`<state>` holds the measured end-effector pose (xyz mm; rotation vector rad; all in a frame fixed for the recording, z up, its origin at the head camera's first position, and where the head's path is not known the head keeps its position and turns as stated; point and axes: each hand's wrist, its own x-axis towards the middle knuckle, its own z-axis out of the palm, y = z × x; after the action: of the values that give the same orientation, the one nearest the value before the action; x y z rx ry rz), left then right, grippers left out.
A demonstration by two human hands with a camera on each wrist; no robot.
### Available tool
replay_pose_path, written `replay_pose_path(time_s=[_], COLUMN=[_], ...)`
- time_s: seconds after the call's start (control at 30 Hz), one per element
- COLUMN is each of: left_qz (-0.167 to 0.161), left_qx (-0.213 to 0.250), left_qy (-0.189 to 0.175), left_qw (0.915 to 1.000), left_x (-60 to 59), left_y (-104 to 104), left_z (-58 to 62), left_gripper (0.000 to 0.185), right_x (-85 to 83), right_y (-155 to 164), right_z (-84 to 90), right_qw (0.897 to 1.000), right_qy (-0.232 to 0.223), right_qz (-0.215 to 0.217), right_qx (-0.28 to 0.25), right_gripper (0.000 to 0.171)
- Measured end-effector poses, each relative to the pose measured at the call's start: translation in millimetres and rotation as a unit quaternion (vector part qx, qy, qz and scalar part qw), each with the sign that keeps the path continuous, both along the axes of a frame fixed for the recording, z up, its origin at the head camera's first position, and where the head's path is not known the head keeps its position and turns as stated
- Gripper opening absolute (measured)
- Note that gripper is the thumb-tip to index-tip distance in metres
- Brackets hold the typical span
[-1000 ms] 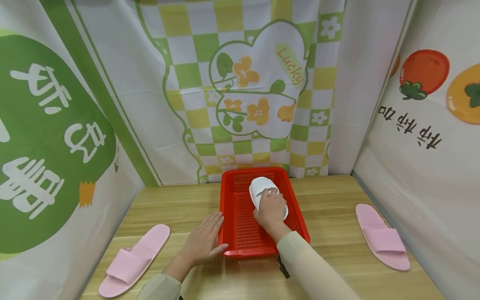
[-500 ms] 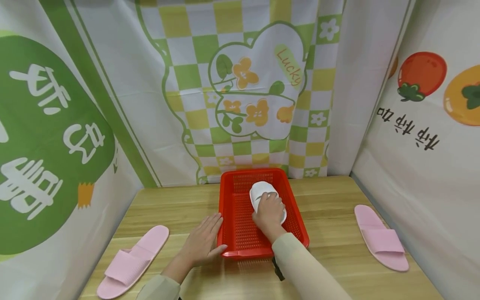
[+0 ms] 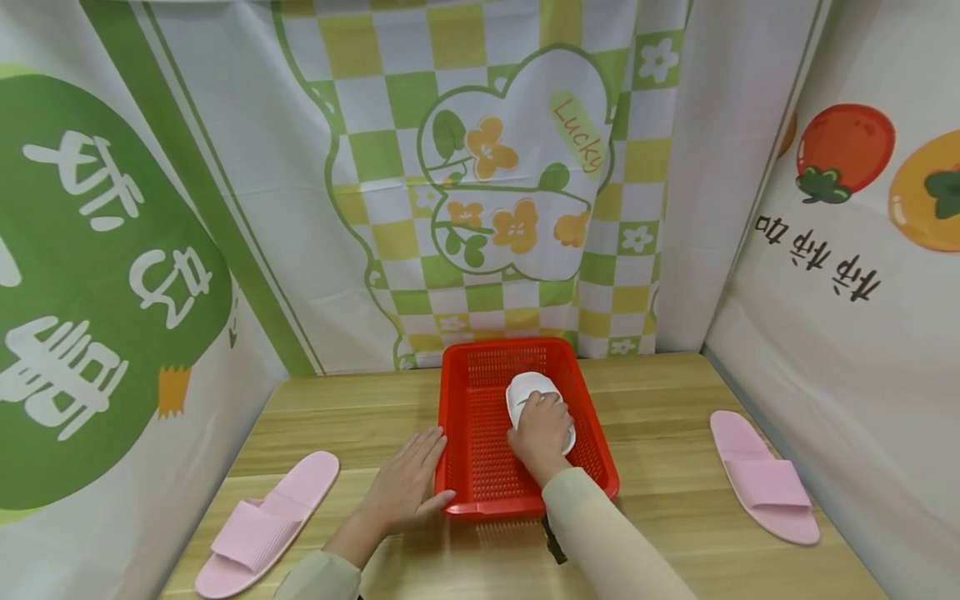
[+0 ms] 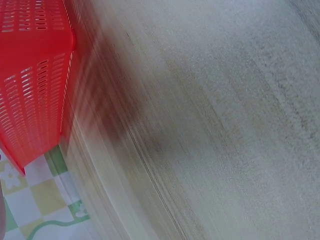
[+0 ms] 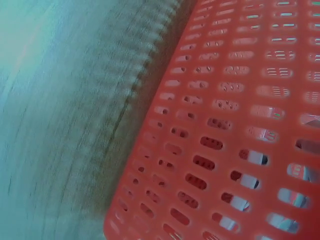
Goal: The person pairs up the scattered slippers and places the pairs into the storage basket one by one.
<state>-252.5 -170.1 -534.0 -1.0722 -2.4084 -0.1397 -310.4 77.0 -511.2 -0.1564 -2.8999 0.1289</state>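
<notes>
Green "Lucky" label (image 3: 578,131) on backdrop (image 3: 480,167)

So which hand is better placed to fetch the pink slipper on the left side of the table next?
Probably the left hand: it lies flat and free beside the red basket, nearest that pink slipper. The right hand is busy on the white slipper in the basket.

Light wooden table (image 3: 660,400); printed fabric backdrops (image 3: 510,167) on three sides, evenly lit.
</notes>
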Motion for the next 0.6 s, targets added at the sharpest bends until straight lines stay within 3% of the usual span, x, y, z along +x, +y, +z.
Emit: replay_pose_path(time_s=[0.6], left_qz=[0.001], left_qx=[-0.007], left_qy=[-0.002], left_qw=[1.0000], left_x=[1.5], left_y=[1], left_z=[3.4], left_gripper=[0.084], right_x=[3.1], right_y=[1], right_z=[-13.4], right_qw=[0.999], right_qy=[-0.013], right_qz=[-0.018], right_qx=[-0.024], right_gripper=[0.071])
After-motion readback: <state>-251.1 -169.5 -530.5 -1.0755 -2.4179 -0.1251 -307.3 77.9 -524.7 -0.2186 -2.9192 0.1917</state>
